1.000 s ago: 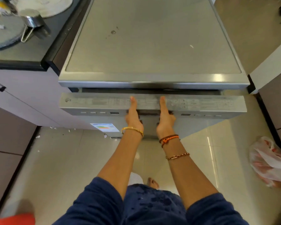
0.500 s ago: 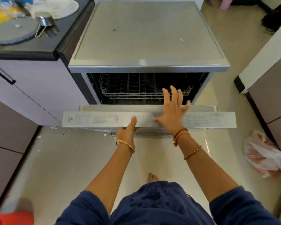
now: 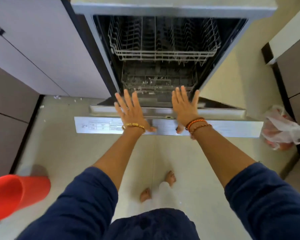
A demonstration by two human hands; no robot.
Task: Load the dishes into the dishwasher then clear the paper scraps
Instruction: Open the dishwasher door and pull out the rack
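Dishwasher [image 3: 100,54]: open, straight ahead of the person, between pale cabinets on the left and a cream wall on the right.
Door [image 3: 223,129]: swung down nearly flat, its control strip facing the camera; both hands lie on its near edge.
Left hand [image 3: 131,113]: palm down on the door left of middle, fingers straight and spread, thumb on the control strip; it holds nothing.
Right hand [image 3: 185,108]: palm down on the door right of middle, fingers straight and spread, thumb tip on the strip; it holds nothing.
Hands to each other: side by side, apart, a bare stretch of door between them.
Racks: two in view, both beyond the fingertips. The upper rack [image 3: 163,54] sits high in the tub; the lower rack [image 3: 156,80] sits deeper, just past the fingers. Whether anything lies in them is too dim and blurred to tell.
Paper scraps [image 3: 56,97]: a few small white bits on the floor at the foot of the left cabinets, left of the door and well apart from the hands; too small to count surely.
Bracelets: one gold on the left wrist, two or three cord bands on the right.
Red bin [image 3: 15,193]: one, at the lower left on the floor.
Plastic bag [image 3: 282,127]: one, on the floor just right of the door.
Feet: two, bare, on the floor tiles below the door.
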